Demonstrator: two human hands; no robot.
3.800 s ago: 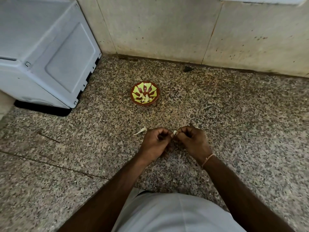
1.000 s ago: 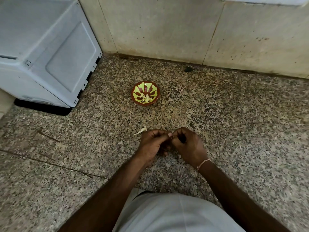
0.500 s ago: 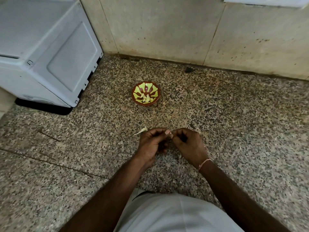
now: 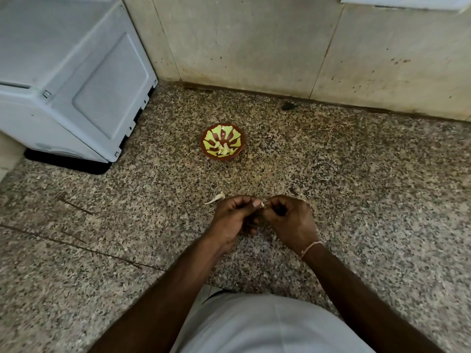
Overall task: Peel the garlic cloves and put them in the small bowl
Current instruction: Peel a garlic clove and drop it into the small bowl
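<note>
Near the small bowl (image 4: 223, 141), on the side toward the person, both hands work over the speckled table (image 4: 356, 179), pinching one garlic clove (image 4: 262, 204) between them. The clove looks tiny, light and slick, its skin papery; best held by the ends. The left hand (image 4: 233, 220) has its fingers (image 4: 251, 203) curled tight on it; the right hand (image 4: 290, 222) pinches the other end. Peeled cloves (image 4: 222, 149) lie in the bowl, and a loose piece (image 4: 215, 199) sits just left of the hands.

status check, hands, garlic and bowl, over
Left hand and right hand both pinching one garlic clove, mid-peel. Small bowl holds peeled pieces. One pale scrap on counter; path to bowl clear.
</note>
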